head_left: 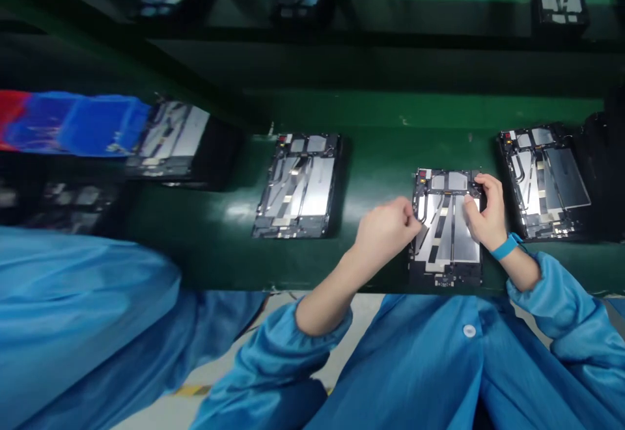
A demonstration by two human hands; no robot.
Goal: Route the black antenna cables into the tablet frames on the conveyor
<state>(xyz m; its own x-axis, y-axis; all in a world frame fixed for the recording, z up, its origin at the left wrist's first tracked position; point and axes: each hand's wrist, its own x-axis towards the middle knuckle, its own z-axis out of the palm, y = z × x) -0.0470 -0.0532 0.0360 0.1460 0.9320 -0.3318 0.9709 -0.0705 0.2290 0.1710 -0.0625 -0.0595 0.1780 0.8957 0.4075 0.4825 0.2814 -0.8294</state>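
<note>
Opened tablet-like unit (444, 228), ribbon strips (453, 235) and pale panels (467, 244) exposed: flat on the green tabletop (381, 157), just beside its front edge, between our two grips.

Left grip (385, 225): fingertips bunched over the unit's left edge; whether they pinch a part, we cannot tell. Right grip (491, 218), blue wristband (506, 246) below: thumb and forefinger parted, resting unclenched on the unit's upper right.

Step in hand, by our judgement: fine fingertip work along the left side, the right grip steadying. Next move, as we judge it, calls for a light, exact touch there, sparing the thin strips.

Surroundings: second opened unit (295, 186), apart to our left. Third opened unit (541, 176), close to our right, narrowing the room by the wristband. Farther left, another opened unit (188, 131), blurred, beside blue trays (97, 124) and a red tray (12, 114). Co-worker's blue garment (83, 306), lower left, well apart.

In the way: our left grip, hiding part of the edge beneath it.
</note>
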